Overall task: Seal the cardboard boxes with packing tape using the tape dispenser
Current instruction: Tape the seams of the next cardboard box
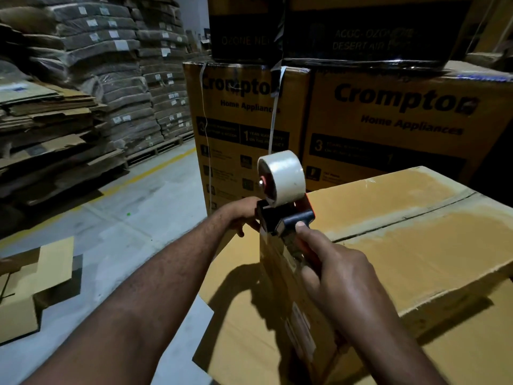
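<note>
- Dim concrete floor (138,232) and a brown box (416,245) fill my near view.
- My right hand (341,276) grips the tape dispenser (286,218) by its handle, forefinger stretched forward. The tool sits at the box's far left edge.
- My left hand (244,215) curls beside its front. I cannot tell whether it pinches tape.
- I judge a strip is being anchored. Next comes a steady pull along the seam.
- Beyond stand printed cartons (388,120) and stacked sacks (97,51).

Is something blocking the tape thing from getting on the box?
Nothing visible. The right hand grips the tape dispenser, which touches the cardboard box at its far edge. The left hand is at that edge beside it, not between.
</note>
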